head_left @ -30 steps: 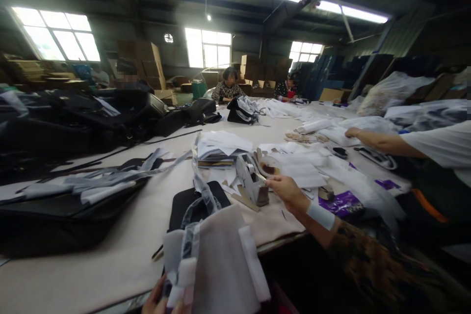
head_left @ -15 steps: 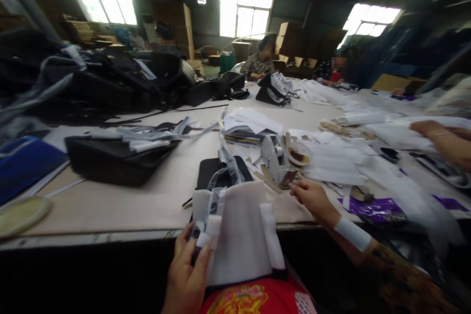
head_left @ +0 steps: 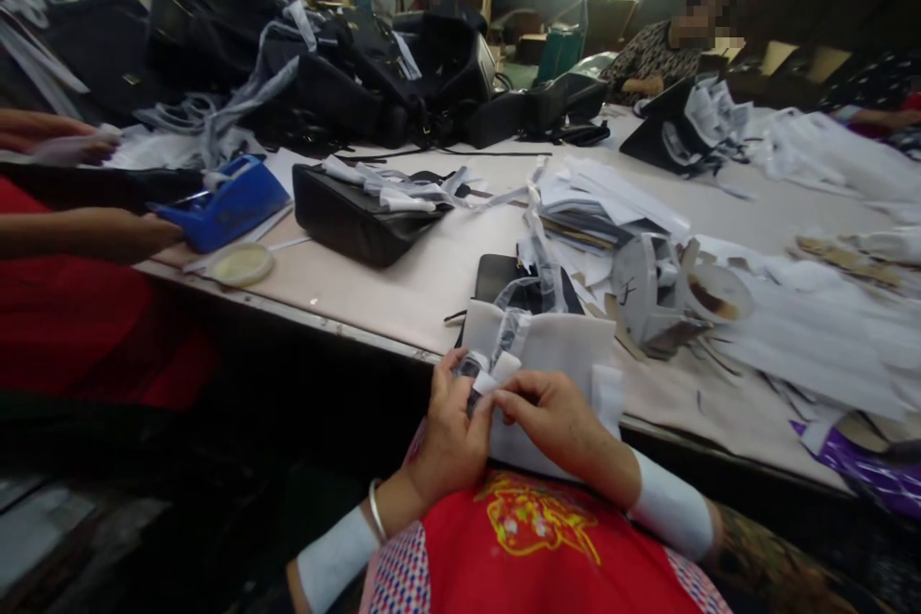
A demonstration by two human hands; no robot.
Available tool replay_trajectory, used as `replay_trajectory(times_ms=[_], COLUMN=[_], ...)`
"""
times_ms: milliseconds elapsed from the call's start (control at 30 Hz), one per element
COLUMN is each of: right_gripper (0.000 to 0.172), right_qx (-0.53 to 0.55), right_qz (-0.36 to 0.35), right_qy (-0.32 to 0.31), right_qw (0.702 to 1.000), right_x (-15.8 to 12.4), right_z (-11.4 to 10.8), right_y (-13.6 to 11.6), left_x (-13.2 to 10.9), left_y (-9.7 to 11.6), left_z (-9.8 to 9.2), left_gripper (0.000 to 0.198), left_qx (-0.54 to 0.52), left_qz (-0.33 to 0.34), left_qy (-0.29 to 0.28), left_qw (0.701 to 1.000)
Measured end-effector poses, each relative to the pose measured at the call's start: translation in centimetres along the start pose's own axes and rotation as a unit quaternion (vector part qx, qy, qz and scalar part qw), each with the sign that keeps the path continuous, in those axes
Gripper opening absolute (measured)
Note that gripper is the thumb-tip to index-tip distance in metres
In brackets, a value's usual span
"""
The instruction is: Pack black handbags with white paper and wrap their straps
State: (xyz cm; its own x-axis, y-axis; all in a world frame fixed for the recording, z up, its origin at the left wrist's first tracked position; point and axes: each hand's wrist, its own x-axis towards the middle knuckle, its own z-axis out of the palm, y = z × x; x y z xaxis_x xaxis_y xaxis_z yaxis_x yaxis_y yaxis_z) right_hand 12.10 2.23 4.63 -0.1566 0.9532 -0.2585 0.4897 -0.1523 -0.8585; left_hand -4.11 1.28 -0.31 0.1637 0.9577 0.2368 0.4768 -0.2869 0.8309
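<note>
A black bag (head_left: pixel 495 278) with a plastic-wrapped strap lies at the table's front edge, with a sheet of white foam (head_left: pixel 568 338) over its near part. My left hand (head_left: pixel 455 432) is closed round the strap end and its white foam wrapping (head_left: pixel 505 367) at the sheet's left side. The fingertips of my right hand (head_left: pixel 557 417) are pinched together against the same wrapping; anything small between them is hidden. Right of the bag stands a grey tape dispenser (head_left: pixel 646 293).
At the left, another person's hands are near a blue tape dispenser (head_left: pixel 248 201) and a round yellowish dish (head_left: pixel 241 264). A black bag (head_left: pixel 360 216) lies mid-table, more bags (head_left: pixel 331 86) are piled behind, and paper sheets (head_left: pixel 611 197) are stacked centrally.
My right hand has moved left from beside the grey dispenser to the foam wrapping at my left hand. The view has turned left, bringing another person's hands and red apron into sight.
</note>
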Motion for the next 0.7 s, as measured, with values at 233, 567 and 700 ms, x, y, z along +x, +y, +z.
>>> replay_trajectory(times_ms=[233, 567, 700], right_gripper=[0.027, 0.052, 0.044], right_qx=[-0.03, 0.022, 0.1], right_qz=[0.049, 0.17, 0.184], right_qy=[0.026, 0.025, -0.006], right_qw=[0.998, 0.985, 0.978], right_x=[0.1, 1.0, 0.7], right_z=[-0.2, 0.7, 0.3], right_y=[0.5, 1.8, 1.7], left_x=[0.0, 0.0, 0.1], left_y=[0.1, 0.3, 0.3], left_z=[0.3, 0.3, 0.1], left_gripper=[0.007, 0.01, 0.014], left_qx=[0.021, 0.065, 0.071], left_qz=[0.026, 0.07, 0.073], left_qy=[0.002, 0.013, 0.022], left_qw=[0.999, 0.995, 0.995])
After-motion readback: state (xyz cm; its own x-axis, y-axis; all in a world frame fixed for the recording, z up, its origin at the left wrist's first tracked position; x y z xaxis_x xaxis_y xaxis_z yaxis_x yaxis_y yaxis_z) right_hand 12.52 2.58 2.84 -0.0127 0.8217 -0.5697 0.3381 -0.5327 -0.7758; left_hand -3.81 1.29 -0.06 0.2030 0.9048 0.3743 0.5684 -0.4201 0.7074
